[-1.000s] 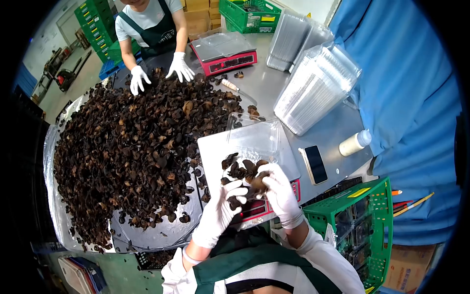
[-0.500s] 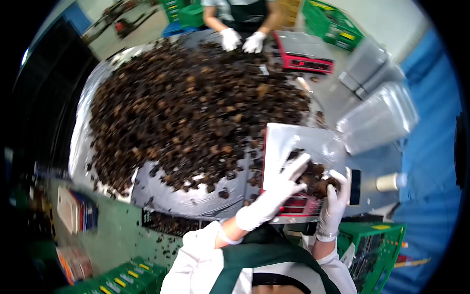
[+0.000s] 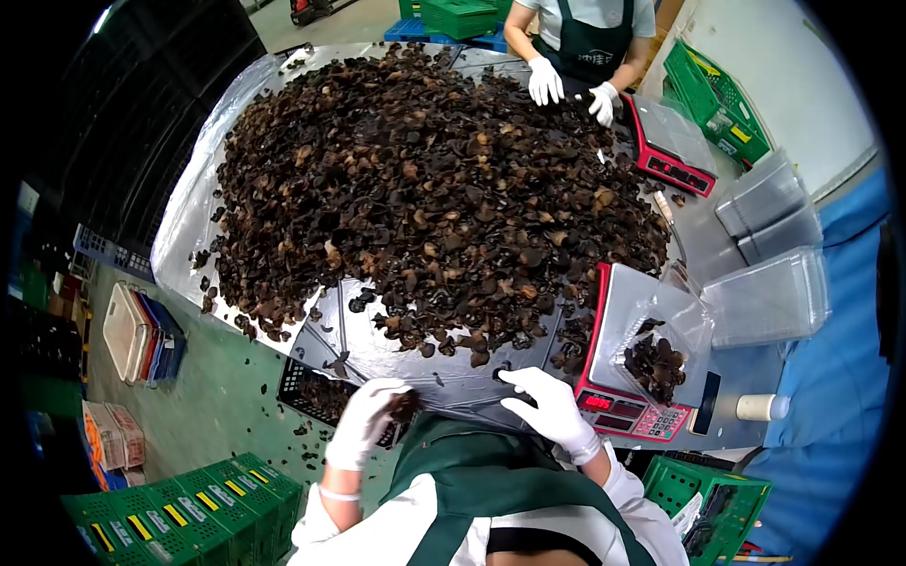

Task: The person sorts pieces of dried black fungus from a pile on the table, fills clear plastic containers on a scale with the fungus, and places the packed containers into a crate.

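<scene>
A broad heap of dark brown wood ear mushrooms (image 3: 425, 198) covers the table. My left hand (image 3: 357, 429), in a white glove, is at the table's front edge above a black crate (image 3: 307, 389). Its fingers are curled round a dark wood ear piece (image 3: 404, 406). My right hand (image 3: 552, 407), also gloved, hovers over the front edge with thumb and fingers apart; a small dark piece lies by its fingertips. To its right, a clear plastic tray (image 3: 696, 325) with some mushrooms in it rests tilted on a red scale (image 3: 590, 363) with a lit display.
Across the table a co-worker's gloved hands (image 3: 545, 80) touch the heap, beside a second red scale (image 3: 675, 141). Clear trays (image 3: 769, 292) are stacked at right, near a phone (image 3: 706, 401) and white bottle (image 3: 760, 407). Green crates (image 3: 189, 514) stand on the floor.
Both hands have left the tray on the scale and moved left to the table's front edge. The mushrooms stay in the tray. My view has shifted, moving the scene rightward.
</scene>
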Tool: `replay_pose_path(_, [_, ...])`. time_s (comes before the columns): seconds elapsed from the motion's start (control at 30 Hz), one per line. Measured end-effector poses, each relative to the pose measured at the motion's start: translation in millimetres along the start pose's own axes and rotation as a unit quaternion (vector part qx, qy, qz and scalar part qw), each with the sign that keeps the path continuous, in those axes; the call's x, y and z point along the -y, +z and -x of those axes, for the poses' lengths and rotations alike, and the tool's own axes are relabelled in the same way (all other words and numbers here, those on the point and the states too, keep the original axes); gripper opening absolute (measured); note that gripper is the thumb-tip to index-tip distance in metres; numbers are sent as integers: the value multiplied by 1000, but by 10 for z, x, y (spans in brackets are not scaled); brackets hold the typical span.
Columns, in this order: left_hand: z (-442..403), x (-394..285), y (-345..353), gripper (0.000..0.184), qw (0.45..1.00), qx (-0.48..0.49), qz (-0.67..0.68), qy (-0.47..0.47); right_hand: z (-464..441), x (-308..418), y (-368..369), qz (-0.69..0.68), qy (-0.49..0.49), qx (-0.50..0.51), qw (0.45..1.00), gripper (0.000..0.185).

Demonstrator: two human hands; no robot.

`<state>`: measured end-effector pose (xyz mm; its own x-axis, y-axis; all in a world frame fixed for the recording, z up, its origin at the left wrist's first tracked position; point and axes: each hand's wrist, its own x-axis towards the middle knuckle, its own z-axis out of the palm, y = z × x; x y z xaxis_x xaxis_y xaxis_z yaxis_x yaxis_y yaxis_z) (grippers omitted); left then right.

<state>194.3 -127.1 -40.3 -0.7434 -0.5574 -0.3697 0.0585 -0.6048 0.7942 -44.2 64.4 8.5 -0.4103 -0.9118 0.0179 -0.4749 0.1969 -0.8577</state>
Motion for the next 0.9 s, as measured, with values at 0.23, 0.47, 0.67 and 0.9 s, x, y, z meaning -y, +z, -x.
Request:
replay_pose_path(0.23, [-142,-270,-619,26,878,-150,-437,124,-936,-133,869,8,0,24,1000,33])
replay_pose_path(0.47, [-1024,26,-661,44,711,-49,-624,320,-1286,-342,1469,259,-67,35,963,37])
replay_pose_path(0.67, [-796,92,-816,21,795,-22,-543,268,-831,-475,1356,125,-13,-96,987,20])
replay_pose_path(0.9, [-888,-30,-934,16,806,-43,-527,268,-539,-225,1219,-72,116,-183,973,20])
